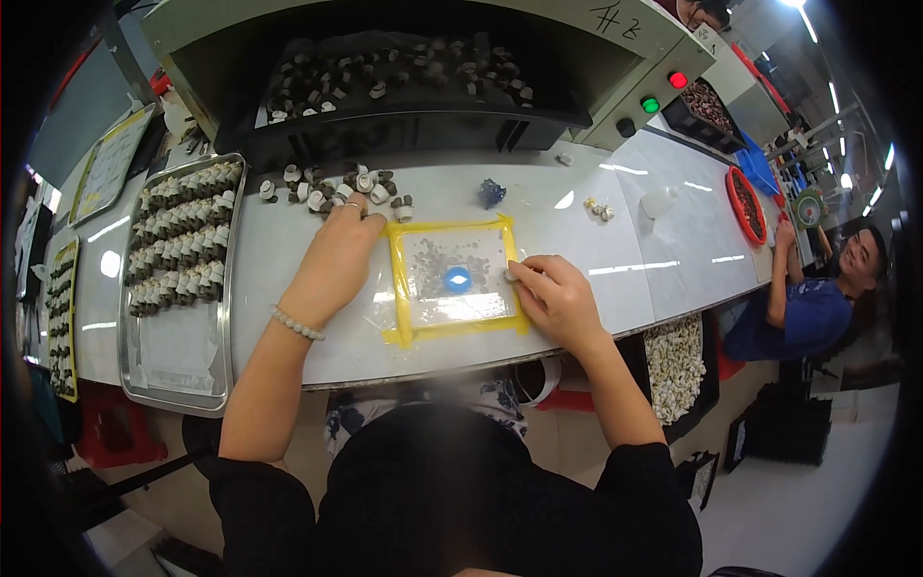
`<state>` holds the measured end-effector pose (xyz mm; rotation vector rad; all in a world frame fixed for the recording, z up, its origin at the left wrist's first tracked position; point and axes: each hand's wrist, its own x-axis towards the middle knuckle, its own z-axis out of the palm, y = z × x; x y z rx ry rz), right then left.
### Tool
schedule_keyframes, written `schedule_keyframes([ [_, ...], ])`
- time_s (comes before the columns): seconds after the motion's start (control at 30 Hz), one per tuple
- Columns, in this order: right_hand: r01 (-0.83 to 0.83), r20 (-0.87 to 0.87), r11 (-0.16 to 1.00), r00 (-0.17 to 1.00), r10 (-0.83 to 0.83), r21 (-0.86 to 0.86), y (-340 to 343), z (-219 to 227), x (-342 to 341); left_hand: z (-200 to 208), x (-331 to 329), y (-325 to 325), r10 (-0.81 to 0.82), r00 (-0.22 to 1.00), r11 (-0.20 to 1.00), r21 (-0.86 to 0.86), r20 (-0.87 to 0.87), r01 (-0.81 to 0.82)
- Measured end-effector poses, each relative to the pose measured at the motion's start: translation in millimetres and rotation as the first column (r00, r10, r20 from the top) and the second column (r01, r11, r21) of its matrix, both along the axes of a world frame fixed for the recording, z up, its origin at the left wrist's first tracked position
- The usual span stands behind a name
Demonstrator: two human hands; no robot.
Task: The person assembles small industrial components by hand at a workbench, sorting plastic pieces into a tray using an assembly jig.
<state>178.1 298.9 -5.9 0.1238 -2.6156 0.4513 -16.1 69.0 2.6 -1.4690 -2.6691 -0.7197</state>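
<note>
Tray (pixel 227 327), left: four rows of parts (pixel 183 288). Bin (pixel 423 133), far: loose parts (pixel 377 91). Left hand (pixel 344 245): at pile (pixel 317 200), grip unclear. Right hand (pixel 561 300): pinched on piece (pixel 511 275).

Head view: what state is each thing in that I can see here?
Left hand: fingertips at the loose parts, grip hidden
Right hand: pinching a small pale piece
Loose parts: heaped, unsorted
Metal tray: partly filled, parts in four rows
Yellow tape: stuck down as a frame
Red light: lit
Green light: lit
</note>
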Motion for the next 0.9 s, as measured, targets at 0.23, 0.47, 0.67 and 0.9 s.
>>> schedule_keyframes([
  [0.23, 0.032, 0.088, 0.992, 0.996, -0.021, -0.123, -1, 5, -1, 11, 16, -10, 0.000, 0.979, 0.999, 0.048, 0.202, -0.010],
  [0.47, 0.057, 0.198, 0.991, 0.980, -0.032, -0.120, -3, 14, -7, 4, 21, -16, -0.017, 0.974, 0.995, 0.098, 0.226, -0.006],
  [0.67, -0.044, 0.194, 0.986, 0.978, 0.076, -0.162, -26, 23, -28, 7, 19, -18, -0.049, 0.950, 0.998, 0.062, 0.308, 0.031],
  [0.9, -0.174, 0.159, 0.985, 0.972, 0.171, 0.004, -35, 27, -46, 11, 28, -19, -0.033, 0.896, 0.977, 0.202, 0.443, -0.064],
])
